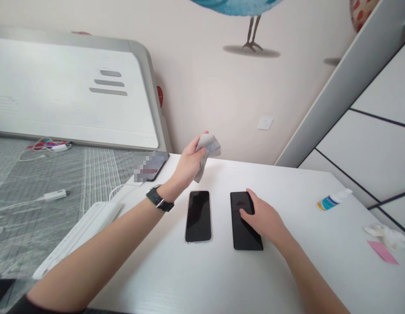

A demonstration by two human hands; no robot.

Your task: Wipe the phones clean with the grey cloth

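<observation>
My left hand (pixel 188 162), a dark watch on its wrist, is closed around a crumpled grey cloth (pixel 210 145) and is raised above the far part of the white table (pixel 163 272). Below the cloth lies a smartphone (pixel 198 216) in a clear case, its dark screen facing up. To the right of it is a black phone (pixel 245 235), also face up on the table. My right hand (pixel 264 216) grips this second phone at its upper right side, with the thumb on the screen and a finger along the far edge.
A white spray bottle (pixel 335 199) lies tipped on the right, near a crumpled tissue (pixel 387 235) and a pink paper (pixel 383 252). A white power strip (pixel 78 240) runs along the left edge. Another phone (pixel 156 165) sits at the far left corner, beside the bed (pixel 100 192).
</observation>
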